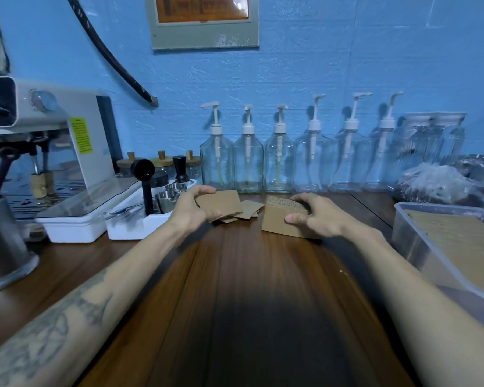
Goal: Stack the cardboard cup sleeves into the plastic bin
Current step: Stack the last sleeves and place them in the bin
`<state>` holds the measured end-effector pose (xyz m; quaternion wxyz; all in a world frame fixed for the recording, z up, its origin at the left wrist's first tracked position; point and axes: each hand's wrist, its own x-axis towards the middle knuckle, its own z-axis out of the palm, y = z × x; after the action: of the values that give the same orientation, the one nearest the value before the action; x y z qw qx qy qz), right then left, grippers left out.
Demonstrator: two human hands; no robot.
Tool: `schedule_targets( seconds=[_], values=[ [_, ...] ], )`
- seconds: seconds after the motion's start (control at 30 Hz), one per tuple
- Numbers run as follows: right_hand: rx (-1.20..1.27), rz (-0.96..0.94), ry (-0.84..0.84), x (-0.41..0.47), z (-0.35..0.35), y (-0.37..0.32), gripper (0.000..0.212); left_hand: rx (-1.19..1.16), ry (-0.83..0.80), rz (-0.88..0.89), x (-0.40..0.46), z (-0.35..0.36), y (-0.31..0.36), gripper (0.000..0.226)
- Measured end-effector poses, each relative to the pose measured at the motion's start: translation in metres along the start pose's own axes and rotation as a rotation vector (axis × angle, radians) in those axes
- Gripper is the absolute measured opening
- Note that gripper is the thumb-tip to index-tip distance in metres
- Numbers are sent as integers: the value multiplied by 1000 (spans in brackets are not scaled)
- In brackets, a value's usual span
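Observation:
My left hand (192,208) grips a flat brown cardboard cup sleeve (224,203), lifted slightly over a few loose sleeves (249,210) that lie on the wooden counter. My right hand (312,215) is closed on a thick stack of sleeves (280,219) standing on edge on the counter, thumb in front, fingers over the top. The clear plastic bin (419,241) stands at the right edge, and sleeves (458,241) lie flat inside it.
A row of clear pump bottles (248,160) lines the blue wall just behind the sleeves. White trays with metal cups and a black scoop (144,188) sit left, beside an espresso machine (48,141). A steel pitcher (3,247) stands far left. Plastic bags (442,182) lie behind the bin.

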<state>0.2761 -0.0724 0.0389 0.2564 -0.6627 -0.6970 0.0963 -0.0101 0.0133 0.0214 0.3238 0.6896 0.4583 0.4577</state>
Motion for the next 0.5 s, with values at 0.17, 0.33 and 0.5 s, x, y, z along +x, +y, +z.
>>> schedule_targets(
  seconds=[0.17, 0.33, 0.5],
  values=[
    [26, 1, -16, -6, 0, -6, 68, -293, 110, -11, -24, -10, -1, 59],
    [82, -61, -35, -8, 5, -13, 66, -420, 102, 62, -33, -12, 13, 43],
    [107, -75, -58, -4, 10, -12, 61, -206, -31, 274, -38, 1, 24, 30]
  ],
)
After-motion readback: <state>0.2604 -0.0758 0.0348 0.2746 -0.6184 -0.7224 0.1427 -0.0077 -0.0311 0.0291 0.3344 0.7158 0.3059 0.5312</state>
